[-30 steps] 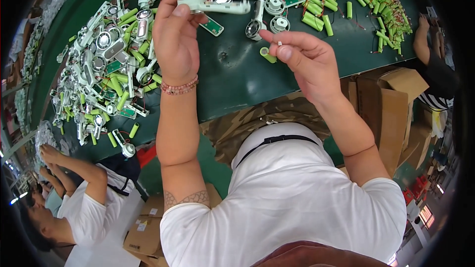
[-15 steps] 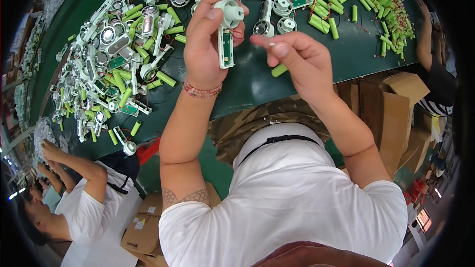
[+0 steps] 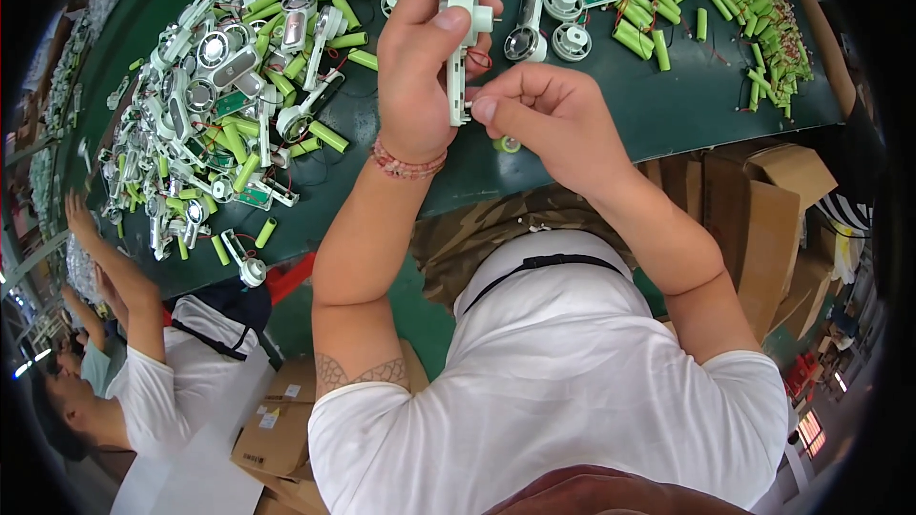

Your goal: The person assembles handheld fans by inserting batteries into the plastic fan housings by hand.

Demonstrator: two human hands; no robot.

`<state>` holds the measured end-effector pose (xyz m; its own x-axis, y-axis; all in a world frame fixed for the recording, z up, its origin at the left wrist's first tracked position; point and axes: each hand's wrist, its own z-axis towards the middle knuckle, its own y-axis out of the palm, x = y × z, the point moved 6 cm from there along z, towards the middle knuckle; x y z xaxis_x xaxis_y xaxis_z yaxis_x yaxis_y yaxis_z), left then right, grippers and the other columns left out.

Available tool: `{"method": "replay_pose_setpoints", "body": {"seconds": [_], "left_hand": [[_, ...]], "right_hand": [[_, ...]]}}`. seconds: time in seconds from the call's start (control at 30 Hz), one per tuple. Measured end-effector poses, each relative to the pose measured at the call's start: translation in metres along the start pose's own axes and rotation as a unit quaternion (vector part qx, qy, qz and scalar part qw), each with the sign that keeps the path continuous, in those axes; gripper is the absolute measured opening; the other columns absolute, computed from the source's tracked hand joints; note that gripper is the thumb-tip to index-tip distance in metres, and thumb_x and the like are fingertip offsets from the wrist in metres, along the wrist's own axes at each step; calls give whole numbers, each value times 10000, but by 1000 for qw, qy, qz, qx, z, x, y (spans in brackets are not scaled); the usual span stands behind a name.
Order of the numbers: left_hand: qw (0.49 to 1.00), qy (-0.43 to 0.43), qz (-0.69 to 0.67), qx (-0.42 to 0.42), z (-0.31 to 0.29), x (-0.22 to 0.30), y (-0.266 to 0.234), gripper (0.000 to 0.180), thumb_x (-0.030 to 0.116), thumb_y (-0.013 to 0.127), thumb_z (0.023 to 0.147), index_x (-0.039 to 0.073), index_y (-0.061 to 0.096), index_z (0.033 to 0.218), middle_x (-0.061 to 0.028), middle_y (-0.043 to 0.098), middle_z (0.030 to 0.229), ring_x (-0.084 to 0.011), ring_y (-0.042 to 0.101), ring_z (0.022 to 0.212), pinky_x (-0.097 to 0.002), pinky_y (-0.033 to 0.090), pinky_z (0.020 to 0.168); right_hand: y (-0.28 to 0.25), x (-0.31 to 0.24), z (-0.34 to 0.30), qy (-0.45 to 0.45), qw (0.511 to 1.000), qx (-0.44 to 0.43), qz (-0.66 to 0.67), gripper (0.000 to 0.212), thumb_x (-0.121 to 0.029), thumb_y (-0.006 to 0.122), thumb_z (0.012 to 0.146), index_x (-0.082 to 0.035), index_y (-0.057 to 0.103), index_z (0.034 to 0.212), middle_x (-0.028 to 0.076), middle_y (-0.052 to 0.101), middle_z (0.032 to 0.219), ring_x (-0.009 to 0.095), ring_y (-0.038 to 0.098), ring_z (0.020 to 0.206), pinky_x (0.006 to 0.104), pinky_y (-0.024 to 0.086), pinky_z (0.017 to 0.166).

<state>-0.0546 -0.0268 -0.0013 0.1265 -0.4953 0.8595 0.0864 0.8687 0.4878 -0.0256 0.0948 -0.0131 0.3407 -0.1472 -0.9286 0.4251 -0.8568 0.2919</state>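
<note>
Upright in my left hand (image 3: 408,72) is a white handheld fan body (image 3: 456,91), gripped between thumb and fingers. Its round motor housing is at the top, and it is turned edge-on, so the green board inside is hidden. My right hand (image 3: 568,124) pinches a small white plug (image 3: 468,106) against the lower end of the fan body. Whether the plug is seated cannot be seen. A green cylindrical battery (image 3: 507,144) shows below my right fingers, mostly covered by the hand. A red wire (image 3: 480,59) loops beside the fan body.
A heap of fan parts (image 3: 205,95) and green batteries covers the left of the green table (image 3: 658,119). More batteries (image 3: 658,48) lie at the right. Cardboard boxes (image 3: 749,229) stand below the table's right edge. A co-worker (image 3: 162,372) is at the left.
My left hand has turned the fan body from board-facing to edge-on. My right hand has moved left and down, bringing the plug to its lower end. The battery has shifted left with it.
</note>
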Motion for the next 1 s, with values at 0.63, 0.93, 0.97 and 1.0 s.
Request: {"method": "replay_pose_setpoints", "body": {"seconds": [0.63, 0.93, 0.97, 1.0], "left_hand": [[993, 79, 83, 6, -10, 3, 13, 261, 196, 488, 937, 28, 616, 1090, -10, 578, 913, -51, 469, 726, -195, 380, 597], [988, 88, 127, -7, -16, 2, 15, 265, 194, 484, 930, 18, 613, 1079, -31, 580, 970, -60, 483, 759, -201, 388, 606], [989, 74, 128, -13, -15, -1, 16, 267, 196, 485, 929, 17, 612, 1080, -32, 584, 978, -59, 485, 763, -201, 388, 608], [989, 75, 127, -17, -15, -2, 16, 267, 196, 485, 929, 17, 612, 1080, -32, 584, 978, -59, 485, 763, -201, 388, 608]], "right_hand": [[0, 4, -13, 20, 999, 26, 36, 88, -53, 651, 855, 30, 660, 882, 33, 653, 769, 61, 570, 670, 206, 439, 582], [-1, 7, -16, 47, 998, 25, 32, 83, -43, 647, 842, 30, 656, 880, 40, 646, 763, 58, 571, 666, 200, 431, 564], [-1, 8, -16, 43, 998, 19, 45, 80, -42, 648, 843, 30, 655, 877, 42, 645, 767, 55, 571, 672, 196, 429, 569], [-1, 8, -17, 39, 997, 13, 59, 77, -40, 650, 845, 30, 655, 875, 44, 644, 771, 52, 571, 678, 192, 427, 573]]}}
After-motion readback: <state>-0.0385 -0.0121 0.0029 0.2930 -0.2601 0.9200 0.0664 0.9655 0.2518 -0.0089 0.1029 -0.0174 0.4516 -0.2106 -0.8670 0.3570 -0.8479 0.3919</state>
